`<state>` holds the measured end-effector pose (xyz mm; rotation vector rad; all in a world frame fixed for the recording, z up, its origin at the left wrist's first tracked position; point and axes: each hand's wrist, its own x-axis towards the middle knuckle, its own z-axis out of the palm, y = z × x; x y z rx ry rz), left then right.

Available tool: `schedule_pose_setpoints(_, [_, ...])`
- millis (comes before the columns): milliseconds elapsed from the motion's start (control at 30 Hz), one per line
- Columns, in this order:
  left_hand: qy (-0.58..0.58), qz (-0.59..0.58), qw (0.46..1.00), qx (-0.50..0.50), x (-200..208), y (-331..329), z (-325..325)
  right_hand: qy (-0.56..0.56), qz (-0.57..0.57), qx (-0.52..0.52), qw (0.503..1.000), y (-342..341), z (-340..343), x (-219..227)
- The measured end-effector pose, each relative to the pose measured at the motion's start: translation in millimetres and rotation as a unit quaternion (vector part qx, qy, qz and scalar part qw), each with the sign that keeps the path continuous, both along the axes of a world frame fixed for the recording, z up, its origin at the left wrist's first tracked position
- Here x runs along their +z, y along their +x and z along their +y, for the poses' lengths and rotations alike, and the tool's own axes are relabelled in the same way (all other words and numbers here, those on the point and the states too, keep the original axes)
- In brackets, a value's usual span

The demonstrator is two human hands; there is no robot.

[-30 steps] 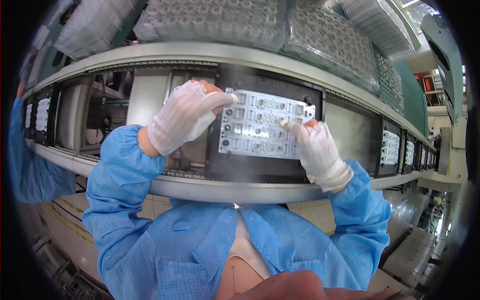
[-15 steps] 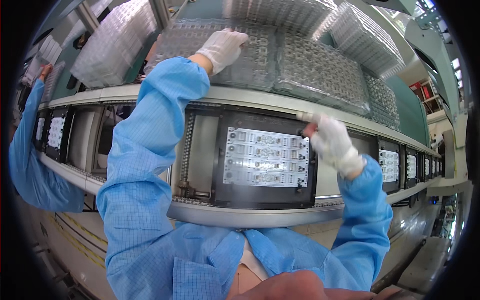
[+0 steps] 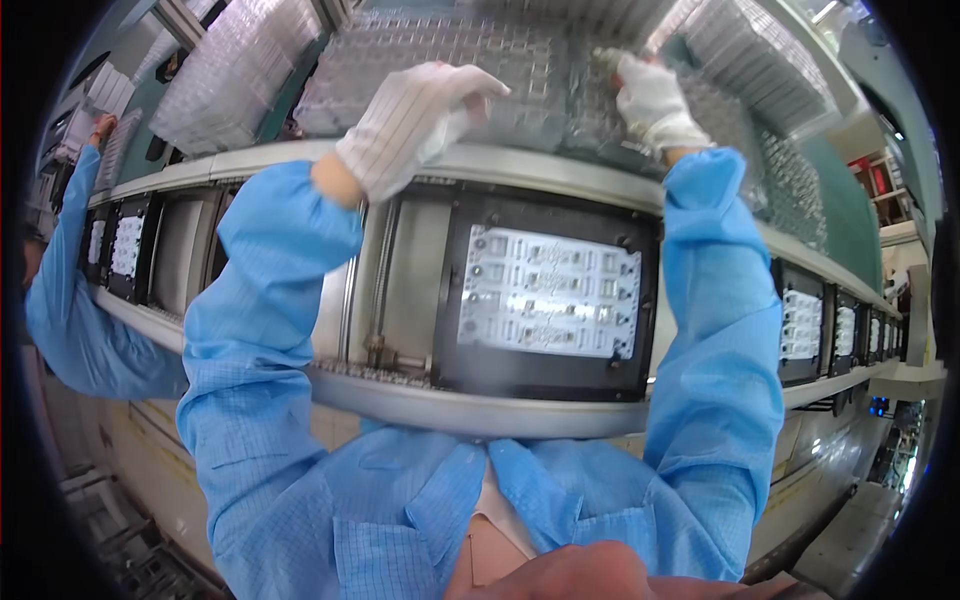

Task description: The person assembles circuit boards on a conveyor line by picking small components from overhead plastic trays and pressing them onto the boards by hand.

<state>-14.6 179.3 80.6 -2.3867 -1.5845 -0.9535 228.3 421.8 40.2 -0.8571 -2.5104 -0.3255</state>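
Note:
My left hand (image 3: 415, 120), in a white striped glove, hovers over the near edge of the left clear plastic tray (image 3: 380, 50). Its thumb and forefinger point right and stand apart, with nothing visible between them. My right hand (image 3: 655, 105), also gloved, reaches over the right clear plastic tray (image 3: 595, 120). Those fingertips are drawn together; blur hides whatever they may hold. Below and between my arms, a black fixture plate (image 3: 545, 378) on the conveyor carries white circuit boards (image 3: 550, 290) in stacked rows, with small parts on them.
Tall stacks of clear trays (image 3: 235, 75) stand back left, and another stack (image 3: 765, 60) back right. The metal conveyor rail (image 3: 500, 415) runs along my front. More loaded fixtures (image 3: 800, 325) sit to the right. A co-worker's blue sleeve (image 3: 75, 230) is at far left.
My right hand has moved from beside the circuit boards up and away to the right tray. My left hand has drawn back nearer from the left tray, its fingers now apart.

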Motion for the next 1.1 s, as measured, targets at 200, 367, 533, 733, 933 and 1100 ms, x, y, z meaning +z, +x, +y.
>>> schedule_pose_setpoints(200, [-0.105, 0.037, 0.993, -0.043, -8.7, 62.3, -103.1, -0.031, 0.131, 0.042, 0.99, 8.3, -33.4, 40.8])
schedule_pose_setpoints(367, [-0.135, 0.047, 0.988, -0.058, -29.4, 81.0, -120.6, -0.055, 0.162, 0.097, 0.98, 24.7, -95.3, 22.3])
schedule_pose_setpoints(533, [-0.201, 0.078, 0.975, -0.057, -36.0, 79.2, -127.6, 0.01, 0.155, 0.171, 0.973, 53.3, -152.5, 5.8])
schedule_pose_setpoints(733, [-0.163, 0.176, 0.97, -0.024, -39.9, 76.6, -128.0, -0.049, 0.196, 0.181, 0.963, 84.8, -174.8, -14.6])
schedule_pose_setpoints(933, [-0.217, 0.107, 0.97, -0.031, -37.6, 66.4, -119.7, -0.152, 0.235, 0.131, 0.951, 93.2, -180.8, -33.8])
schedule_pose_setpoints(1100, [-0.223, 0.125, 0.966, -0.046, -29.2, 65.9, -120.8, -0.157, 0.232, 0.119, 0.953, 93.3, -194.5, -29.9])
